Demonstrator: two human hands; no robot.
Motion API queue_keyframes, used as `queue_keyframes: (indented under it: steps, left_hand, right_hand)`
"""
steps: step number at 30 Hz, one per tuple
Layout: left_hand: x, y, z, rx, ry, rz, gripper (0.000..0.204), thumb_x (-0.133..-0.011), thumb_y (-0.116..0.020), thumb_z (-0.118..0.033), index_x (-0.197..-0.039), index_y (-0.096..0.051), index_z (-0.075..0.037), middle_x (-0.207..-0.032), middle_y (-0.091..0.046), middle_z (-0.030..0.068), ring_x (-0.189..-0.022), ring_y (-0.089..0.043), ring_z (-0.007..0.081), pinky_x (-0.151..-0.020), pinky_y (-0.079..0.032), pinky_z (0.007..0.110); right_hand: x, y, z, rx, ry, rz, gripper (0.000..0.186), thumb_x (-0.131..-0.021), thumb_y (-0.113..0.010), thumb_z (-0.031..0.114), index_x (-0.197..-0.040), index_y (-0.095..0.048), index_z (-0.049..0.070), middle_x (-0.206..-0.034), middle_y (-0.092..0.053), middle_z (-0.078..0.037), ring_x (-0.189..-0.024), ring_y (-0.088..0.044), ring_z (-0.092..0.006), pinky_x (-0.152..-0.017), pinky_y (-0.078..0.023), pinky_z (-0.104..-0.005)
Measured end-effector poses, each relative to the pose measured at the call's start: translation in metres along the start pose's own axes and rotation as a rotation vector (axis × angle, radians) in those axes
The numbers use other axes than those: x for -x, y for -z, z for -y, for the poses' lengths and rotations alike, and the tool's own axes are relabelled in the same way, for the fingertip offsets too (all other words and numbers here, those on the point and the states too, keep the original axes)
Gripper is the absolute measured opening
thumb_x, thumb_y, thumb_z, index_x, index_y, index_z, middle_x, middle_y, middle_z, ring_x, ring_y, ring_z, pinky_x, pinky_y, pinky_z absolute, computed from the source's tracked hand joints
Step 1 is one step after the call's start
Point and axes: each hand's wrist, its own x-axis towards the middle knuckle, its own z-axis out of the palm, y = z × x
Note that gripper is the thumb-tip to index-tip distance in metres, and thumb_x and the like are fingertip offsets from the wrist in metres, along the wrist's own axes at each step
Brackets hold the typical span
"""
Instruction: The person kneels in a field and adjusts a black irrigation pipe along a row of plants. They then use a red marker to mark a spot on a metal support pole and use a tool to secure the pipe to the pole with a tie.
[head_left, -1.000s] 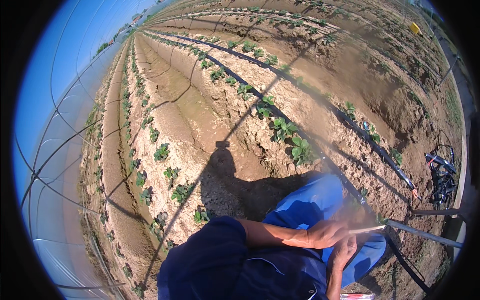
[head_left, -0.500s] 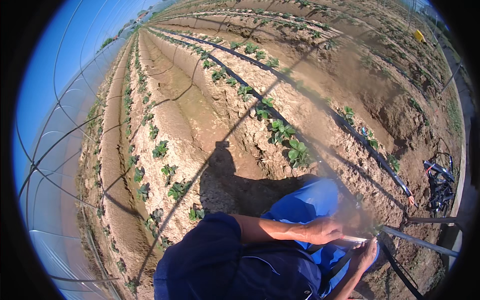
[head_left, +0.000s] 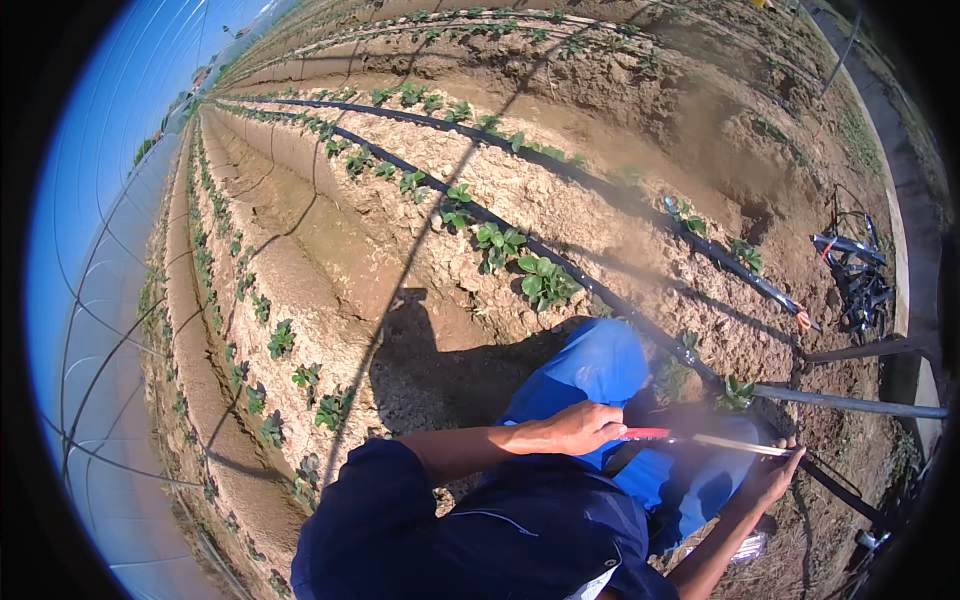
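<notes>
My left hand (head_left: 582, 428) is closed on the end of a slim red piece (head_left: 648, 434) in front of my bent knees. To the right and a little lower, my right hand (head_left: 772, 474) pinches the end of a pale, thin stick-like piece (head_left: 742, 444). The two pieces point at each other in nearly one line. A blurred patch on the view covers where they come close, so I cannot tell whether they join. My blue trouser legs (head_left: 590, 368) lie just behind. Close beyond the pieces grows a small green plant (head_left: 737, 393).
Two black drip hoses (head_left: 480, 212) run along the raised soil bed among leafy plants (head_left: 546, 283). A grey pipe (head_left: 850, 400) reaches in from the right. Black tubing scraps (head_left: 866, 290) lie by the concrete edge (head_left: 897, 230). A whitish packet (head_left: 748, 548) lies beside my right forearm.
My hands have moved apart: they were close together around a pale, shiny piece, and now the red piece shows at my left hand. The view has turned toward the right.
</notes>
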Motion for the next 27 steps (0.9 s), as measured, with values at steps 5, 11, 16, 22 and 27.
queue_keyframes:
  steps: [5,11,16,22,27]
  left_hand:
    - [-0.006,0.011,0.035,0.080,0.167,-0.339,0.015,-0.095,-0.064,-0.013,-0.087,-0.063,0.001,-0.062,-0.056,0.0072,-0.056,-0.052,0.0100,-0.052,-0.043,0.032]
    - [-0.113,0.009,0.008,0.242,0.005,-0.424,0.012,-0.097,-0.061,-0.012,-0.099,-0.064,-0.001,-0.070,-0.059,-0.0024,-0.061,-0.051,0.0033,-0.054,-0.042,0.021]
    - [-0.240,0.039,-0.053,-0.492,-0.543,-0.658,0.055,-0.092,-0.065,-0.018,-0.141,-0.046,-0.002,-0.127,-0.059,0.0248,-0.118,-0.058,0.0334,-0.099,-0.046,0.042]
    - [-0.193,-0.022,-0.079,-0.071,-0.162,0.158,0.064,-0.094,-0.066,-0.033,-0.142,-0.044,0.003,-0.135,-0.056,0.0245,-0.125,-0.056,0.0312,-0.105,-0.044,0.042]
    - [-0.134,-0.081,-0.044,0.212,0.145,0.448,0.026,-0.102,-0.054,-0.028,-0.103,-0.060,-0.003,-0.076,-0.058,0.0013,-0.066,-0.054,0.0082,-0.059,-0.045,0.027]
  right_hand:
    - [0.008,-0.012,0.015,-0.043,0.031,0.036,0.034,-0.101,-0.057,0.039,-0.100,-0.062,0.005,-0.079,-0.063,-0.006,-0.071,-0.060,-0.0178,-0.065,-0.051,-0.0319]
    - [0.044,0.026,-0.029,0.155,-0.119,0.056,0.039,-0.102,-0.053,0.042,-0.101,-0.062,0.004,-0.076,-0.063,-0.007,-0.065,-0.061,-0.0180,-0.061,-0.052,-0.0298]
    - [0.076,0.006,-0.053,0.186,-0.174,0.138,0.039,-0.102,-0.054,0.040,-0.103,-0.063,0.002,-0.077,-0.066,-0.006,-0.065,-0.064,-0.0163,-0.061,-0.053,-0.0291]
    - [0.069,-0.015,-0.046,0.296,-0.009,0.171,0.036,-0.101,-0.057,0.039,-0.100,-0.066,0.004,-0.083,-0.065,-0.004,-0.068,-0.062,-0.0105,-0.061,-0.051,-0.0239]
    - [0.061,-0.035,-0.060,0.380,0.001,0.318,0.035,-0.102,-0.056,0.035,-0.103,-0.067,0.002,-0.083,-0.065,-0.001,-0.071,-0.061,-0.0082,-0.059,-0.050,-0.0233]
